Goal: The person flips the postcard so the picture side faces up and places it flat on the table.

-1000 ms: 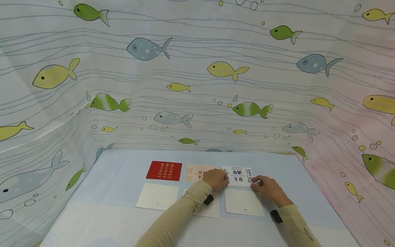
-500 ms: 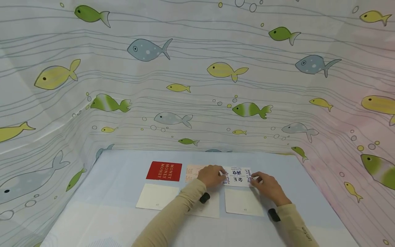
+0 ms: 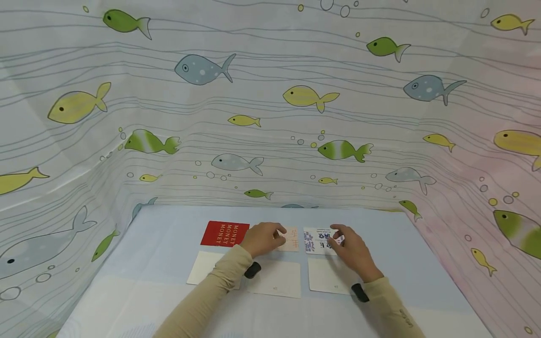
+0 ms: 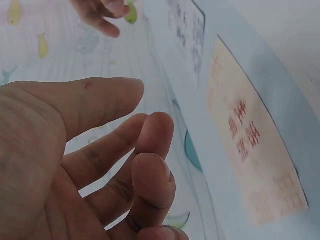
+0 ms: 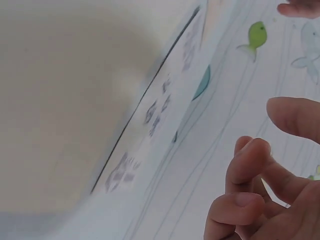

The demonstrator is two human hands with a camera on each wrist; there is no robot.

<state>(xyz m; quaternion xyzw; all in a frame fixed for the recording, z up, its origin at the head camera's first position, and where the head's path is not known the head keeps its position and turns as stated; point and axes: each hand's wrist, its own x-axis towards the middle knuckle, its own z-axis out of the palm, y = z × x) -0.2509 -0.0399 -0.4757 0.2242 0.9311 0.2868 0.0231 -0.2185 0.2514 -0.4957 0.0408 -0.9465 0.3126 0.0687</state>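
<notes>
My left hand point(image 3: 263, 238) hovers over the peach card point(image 3: 291, 239) with orange print, covering its left part. In the left wrist view, the thumb and loosely bent fingers hold nothing, and the peach card point(image 4: 250, 145) lies apart from them. My right hand point(image 3: 354, 253) is above the right side of a white card point(image 3: 313, 241) with purple print. In the right wrist view its thumb and curved fingers are apart, with nothing between them, and the purple-printed card point(image 5: 155, 112) lies flat beyond. A red card point(image 3: 225, 234) reading MONEY lies left of the peach one.
Nearer the front lie a left cream card point(image 3: 203, 267), partly under the left arm, a middle cream card point(image 3: 276, 279) and a right cream card point(image 3: 329, 277). A pale blue cloth point(image 3: 380, 225) covers the table. A fish-print curtain point(image 3: 270, 141) encloses the back and sides.
My left hand has let go of the purple-printed card and moved left over the peach card. My right hand has left that card's right edge and shifted left above it. The cards look unmoved.
</notes>
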